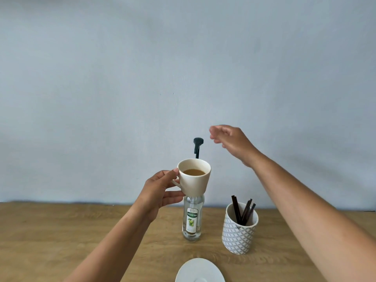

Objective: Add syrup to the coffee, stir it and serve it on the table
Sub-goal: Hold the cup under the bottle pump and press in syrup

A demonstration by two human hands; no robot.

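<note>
My left hand (160,190) grips the handle of a cream coffee cup (195,180), held in the air with light brown coffee inside. The cup hangs in front of a clear syrup bottle (192,218) and hides its neck. The bottle's black pump head (198,144) sticks up just behind the cup's rim. My right hand (232,142) hovers open to the right of the pump head, slightly above it, not touching it. A patterned white holder (239,235) with several dark stir sticks (243,211) stands right of the bottle.
A white saucer (200,271) lies at the near edge of the wooden table (81,231), in front of the bottle. A plain pale blue wall rises behind the table.
</note>
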